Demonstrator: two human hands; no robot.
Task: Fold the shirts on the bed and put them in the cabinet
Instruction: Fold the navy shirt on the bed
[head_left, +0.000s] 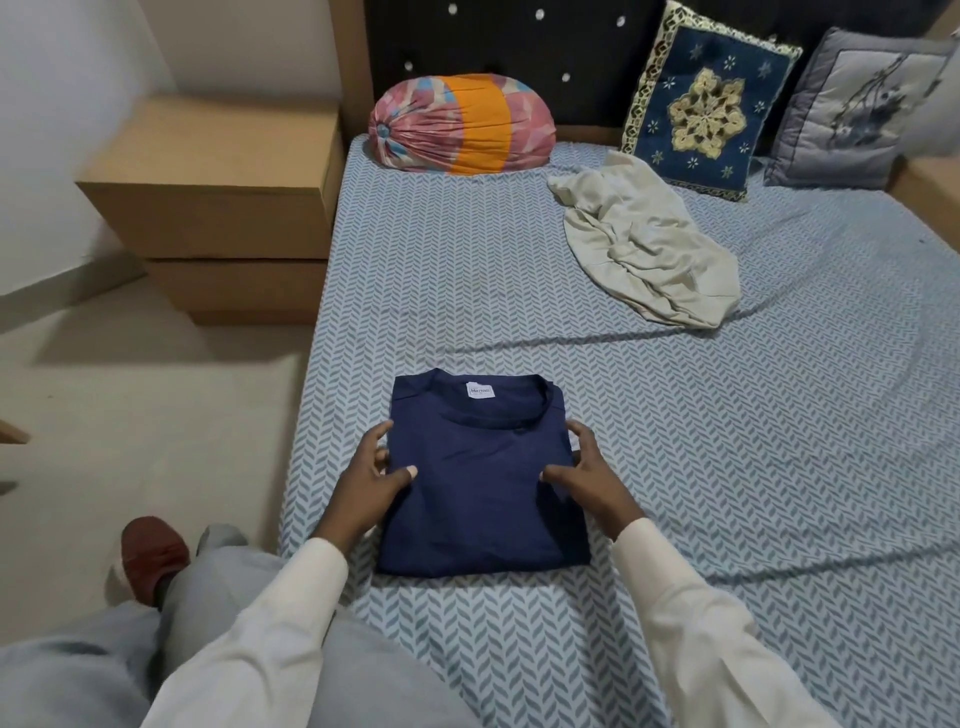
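Already folded into a neat rectangle, the navy blue cotton shirt (483, 483) lies by the near edge of the herringbone-sheeted bed (779, 415), close to its left side. The left hand (370, 470) and right hand (584, 470) each clasp one side of it, thumb on top and fingers curled against the fold. To lift it well, I judge, the fingers should slide fully beneath and raise both sides level so the layers do not slip. The crumpled cream shirt (644, 244) lies unfolded well apart toward the far edge, and a brown wooden bedside cabinet (218, 176) stands just beside the far left corner.
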